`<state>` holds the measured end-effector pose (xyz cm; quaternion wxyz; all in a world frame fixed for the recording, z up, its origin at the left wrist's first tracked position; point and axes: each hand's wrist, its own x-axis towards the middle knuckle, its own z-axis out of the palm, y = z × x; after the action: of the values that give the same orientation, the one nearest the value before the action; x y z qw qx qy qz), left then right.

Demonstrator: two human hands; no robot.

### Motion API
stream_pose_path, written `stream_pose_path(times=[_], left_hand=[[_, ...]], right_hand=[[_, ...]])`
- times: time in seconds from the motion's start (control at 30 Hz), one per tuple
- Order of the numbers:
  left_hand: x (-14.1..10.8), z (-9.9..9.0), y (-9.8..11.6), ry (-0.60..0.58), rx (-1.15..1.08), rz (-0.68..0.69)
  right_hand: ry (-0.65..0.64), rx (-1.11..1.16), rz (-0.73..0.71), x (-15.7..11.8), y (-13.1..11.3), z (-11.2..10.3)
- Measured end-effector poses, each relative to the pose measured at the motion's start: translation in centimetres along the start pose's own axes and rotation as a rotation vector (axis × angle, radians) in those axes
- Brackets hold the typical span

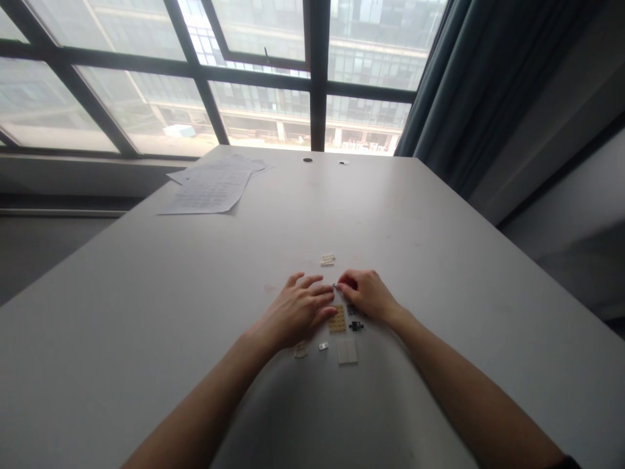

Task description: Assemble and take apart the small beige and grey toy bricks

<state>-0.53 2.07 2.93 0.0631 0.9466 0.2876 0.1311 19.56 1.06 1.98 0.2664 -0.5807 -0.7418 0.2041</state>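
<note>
Palm down, my left hand [303,307] has its fingers spread, the thumb at the edge of a tan studded plate [337,320]. My right hand [365,291] pinches a small dark piece [335,286] by the left fingertips. Beyond the hands is a cream studded piece [327,260]. Dark small parts [356,326] lie right of the tan plate, some partly under the right hand. Nearer me are a pale flat square piece [347,352], a small white piece [323,346] and small cream pieces [301,352] beside my left wrist.
The pieces lie on a large white table [415,228]. Printed papers [209,189] overlap at its far left. Two round holes, one dark [307,160], sit near the far edge. Windows stand behind, with a dark curtain [469,85] at the right.
</note>
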Motion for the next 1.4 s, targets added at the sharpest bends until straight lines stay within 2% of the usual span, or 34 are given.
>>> stream_pose_path(times=[0.23, 0.47, 1.17, 1.27, 1.4], left_hand=[[-0.1, 0.2, -0.1, 0.007, 0.014, 0.001], [-0.2, 0.3, -0.2, 0.013, 0.011, 0.015], [-0.1, 0.5, 0.0, 0.015, -0.038, 0.012], [-0.1, 0.5, -0.3, 0.067, -0.030, 0.007], [-0.1, -0.1, -0.7, 0.206, 0.003, -0.047]], right_hand=[[0.019, -0.006, -0.030, 0.3, 1.0, -0.5], [-0.089, -0.024, -0.062, 0.3, 1.5, -0.6], [-0.077, 0.004, -0.099, 0.3, 2.0, -0.2], [-0.061, 0.042, -0.084, 0.3, 2.1, -0.3], [0.003, 0.097, -0.046, 0.5, 2.4, -0.3]])
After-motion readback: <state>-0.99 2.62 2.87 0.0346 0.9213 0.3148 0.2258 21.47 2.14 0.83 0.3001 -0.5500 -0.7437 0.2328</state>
